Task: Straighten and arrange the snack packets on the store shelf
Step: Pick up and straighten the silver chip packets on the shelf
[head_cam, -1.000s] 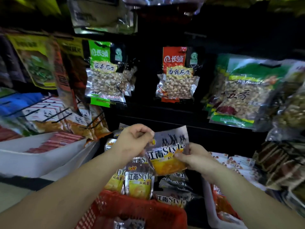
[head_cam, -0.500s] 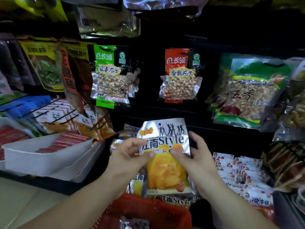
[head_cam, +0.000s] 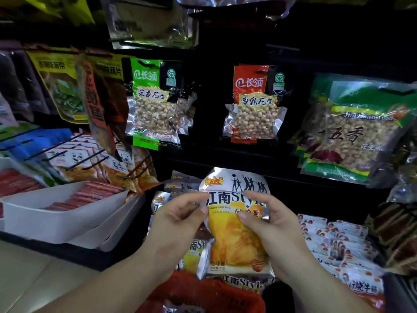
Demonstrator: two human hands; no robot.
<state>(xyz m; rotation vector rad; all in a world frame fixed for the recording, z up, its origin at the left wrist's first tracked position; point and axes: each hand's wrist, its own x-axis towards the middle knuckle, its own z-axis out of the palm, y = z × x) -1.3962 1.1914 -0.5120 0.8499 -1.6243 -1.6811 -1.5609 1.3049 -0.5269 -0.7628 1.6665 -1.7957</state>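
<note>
**Both hands hold one snack packet upright before the lower shelf**

A silver-and-yellow snack packet (head_cam: 234,245) stands upright in the near middle of the view, in front of the dark lower shelf. The left hand (head_cam: 178,222) pinches its left edge with curled fingers. The right hand (head_cam: 277,231) grips the right edge, thumb across the front print and fingers behind. Matching packets (head_cam: 180,185) sit just behind and below it, some tilted. A red basket (head_cam: 198,292) lies nearest, under the wrists. Farther up hang a green peanut packet (head_cam: 153,105) and, to its right, a red peanut packet (head_cam: 252,105). A white tray (head_cam: 56,213) of red sticks stands at the left.
</note>
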